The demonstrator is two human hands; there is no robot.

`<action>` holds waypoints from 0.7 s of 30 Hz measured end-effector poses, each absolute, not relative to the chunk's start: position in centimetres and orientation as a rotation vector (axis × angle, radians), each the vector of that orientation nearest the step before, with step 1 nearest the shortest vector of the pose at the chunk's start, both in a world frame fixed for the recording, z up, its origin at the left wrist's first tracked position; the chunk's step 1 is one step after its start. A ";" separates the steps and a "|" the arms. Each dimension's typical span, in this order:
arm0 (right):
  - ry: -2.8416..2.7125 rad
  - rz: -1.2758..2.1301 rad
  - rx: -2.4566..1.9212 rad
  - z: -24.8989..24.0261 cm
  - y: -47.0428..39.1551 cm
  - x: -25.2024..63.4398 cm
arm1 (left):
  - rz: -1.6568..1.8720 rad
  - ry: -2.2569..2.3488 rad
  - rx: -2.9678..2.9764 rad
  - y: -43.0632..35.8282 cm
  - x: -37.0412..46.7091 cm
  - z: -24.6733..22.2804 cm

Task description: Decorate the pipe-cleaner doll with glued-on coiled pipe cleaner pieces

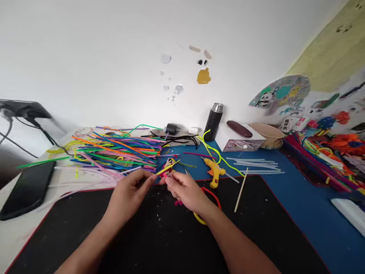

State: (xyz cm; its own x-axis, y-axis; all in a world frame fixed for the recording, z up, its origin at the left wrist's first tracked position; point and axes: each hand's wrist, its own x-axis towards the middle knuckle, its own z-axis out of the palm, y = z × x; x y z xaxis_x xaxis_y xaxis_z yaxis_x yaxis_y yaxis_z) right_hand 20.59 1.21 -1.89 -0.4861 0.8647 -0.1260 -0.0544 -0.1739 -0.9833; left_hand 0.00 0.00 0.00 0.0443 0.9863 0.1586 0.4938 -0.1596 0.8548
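Yellow pipe cleaner [172,165], thin and fuzzy, slants toward two o'clock over the far edge of the smooth black mat [171,239], its near end pinched by the left hand [127,192], while just beside it the right hand [185,190] has thumb and fingers closed on a mostly hidden pink piece [165,173]. From the hands, fuzzy multicoloured pipe cleaners [125,146] heap at ten o'clock, and a yellow plastic glue gun [215,174] lies at three. Toward two, a clear-fronted white box [222,134] holds small, blurred items beneath an oval maroon case [239,129].
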 end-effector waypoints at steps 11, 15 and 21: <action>-1.464 1.555 -1.128 -1.9 1.1 20.6 | 1.067 1.504 1.771 0.0 0.0 -0.3; -1.494 1.499 -1.142 -1.7 1.0 20.6 | 1.076 1.481 1.810 -0.1 0.0 -0.2; -1.535 1.334 -1.242 -1.4 1.0 20.4 | 1.078 1.464 1.846 -0.2 0.0 0.0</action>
State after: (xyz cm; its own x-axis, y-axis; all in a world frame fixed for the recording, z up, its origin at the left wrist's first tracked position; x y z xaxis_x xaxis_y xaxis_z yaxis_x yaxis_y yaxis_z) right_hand 20.42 0.97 -1.45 -0.2571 0.9645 -0.0607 0.1945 -0.0098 -0.9809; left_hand 0.02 -0.19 -0.01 0.0879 0.9634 0.2534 0.5277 -0.2608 0.8084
